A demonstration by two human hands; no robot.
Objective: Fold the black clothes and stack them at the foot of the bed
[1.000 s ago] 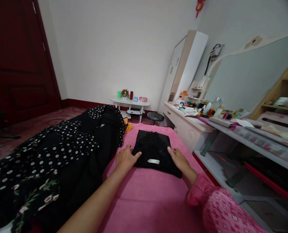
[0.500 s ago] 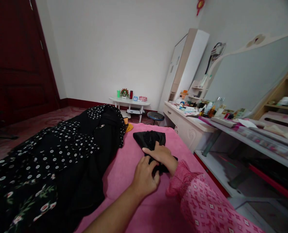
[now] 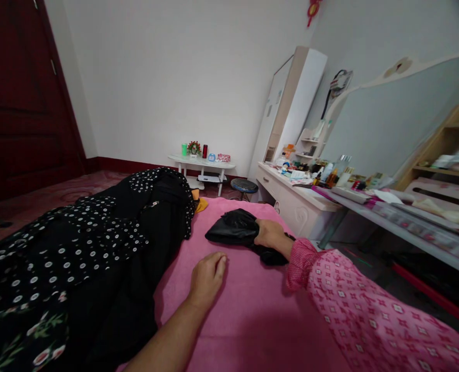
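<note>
My right hand [image 3: 270,233] is closed around a bunched black garment [image 3: 231,228], whose kind I cannot make out. Its shiny folded part sticks out to the left of the fist, and a looser part [image 3: 271,257] hangs below the wrist. Apart from the garment, my left hand [image 3: 208,276] rests low over the pink bedspread [image 3: 237,305], its fingers curled in and nothing showing between them. On the left lies a large heap of black clothes [image 3: 124,222] with white dots and some floral print.
A yellow-orange cloth [image 3: 201,205] lies by the heap's far end. Beyond the bed stand a round stool [image 3: 243,185] and a small white table [image 3: 202,163]. Along the right side are a dressing table [image 3: 299,199] crowded with bottles and a grey-edged desk [image 3: 407,227].
My right hand has gripped the black garment and shifted it, turning the shiny part leftward. My left hand has come off it and moved left and down. The view has swung slightly right.
</note>
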